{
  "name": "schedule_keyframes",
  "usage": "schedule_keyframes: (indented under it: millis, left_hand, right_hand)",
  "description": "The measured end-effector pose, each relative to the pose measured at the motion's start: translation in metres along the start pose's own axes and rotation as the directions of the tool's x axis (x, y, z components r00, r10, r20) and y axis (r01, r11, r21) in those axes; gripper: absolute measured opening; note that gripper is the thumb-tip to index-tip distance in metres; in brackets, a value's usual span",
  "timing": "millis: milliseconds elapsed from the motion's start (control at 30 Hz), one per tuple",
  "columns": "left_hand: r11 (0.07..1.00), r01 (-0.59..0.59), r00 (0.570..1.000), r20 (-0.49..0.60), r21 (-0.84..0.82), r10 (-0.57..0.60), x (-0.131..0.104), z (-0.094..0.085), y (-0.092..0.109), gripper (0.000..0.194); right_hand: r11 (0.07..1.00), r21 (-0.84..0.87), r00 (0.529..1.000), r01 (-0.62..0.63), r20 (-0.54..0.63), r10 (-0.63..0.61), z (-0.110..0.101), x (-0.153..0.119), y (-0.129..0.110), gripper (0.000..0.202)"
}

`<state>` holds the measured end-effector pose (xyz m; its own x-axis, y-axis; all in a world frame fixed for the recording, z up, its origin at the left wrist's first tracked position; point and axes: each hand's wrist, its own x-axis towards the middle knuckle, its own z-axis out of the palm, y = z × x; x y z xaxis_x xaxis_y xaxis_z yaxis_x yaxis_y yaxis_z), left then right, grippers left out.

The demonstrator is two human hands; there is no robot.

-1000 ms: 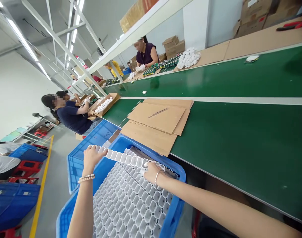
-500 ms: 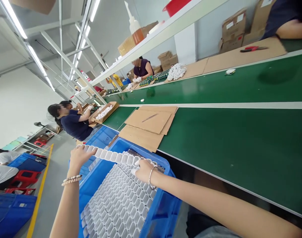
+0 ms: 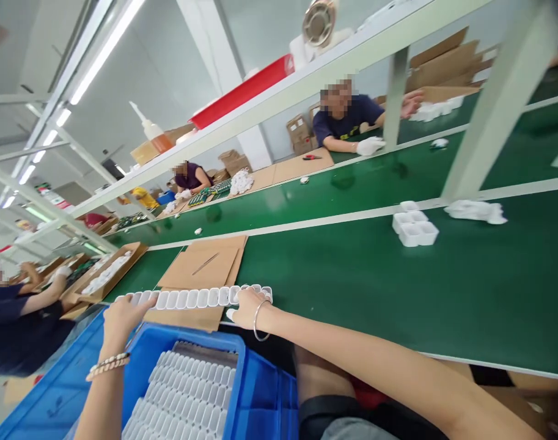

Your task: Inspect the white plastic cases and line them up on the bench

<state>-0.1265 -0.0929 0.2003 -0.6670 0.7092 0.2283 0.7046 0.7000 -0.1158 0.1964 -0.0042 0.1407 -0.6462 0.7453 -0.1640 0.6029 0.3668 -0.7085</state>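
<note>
A long row of small white plastic cases (image 3: 191, 299) stretches between my two hands, just above the near edge of the green bench. My left hand (image 3: 125, 315) is closed round its left end, a beaded bracelet on the wrist. Near the right end, my right hand (image 3: 250, 308) grips the row, with white covers on some fingertips and a silver bangle on the wrist. Below sits a blue crate (image 3: 242, 360) holding more rows of the same white cases (image 3: 182, 391).
Cardboard sheets (image 3: 205, 263) with a thin pointed tool lie on the green bench (image 3: 334, 293). Several white cases (image 3: 414, 226) and a crumpled white item (image 3: 475, 211) stand farther right, by a shelf post (image 3: 480, 116). Co-workers sit across and to the left.
Both hands have lifted the row of cases out from over the crate toward the bench. The view has swung right, bringing the white cases and a co-worker opposite into sight.
</note>
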Motion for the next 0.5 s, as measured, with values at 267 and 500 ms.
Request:
schedule_keyframes:
  millis: [267,500]
  left_hand:
    - [0.986,-0.117,0.985,0.113,-0.120,0.130,0.047,0.053,0.179,0.073]
    - [0.954,-0.246,0.951,0.150,-0.169,0.271,0.059,0.085,0.316,0.073]
  right_hand:
    - [0.968,-0.096,0.955,-0.233,-0.210,0.209,-0.070,0.012,0.097,0.038]
    - [0.900,-0.142,0.873,-0.412,-0.343,0.346,-0.126,0.020,0.169,0.034]
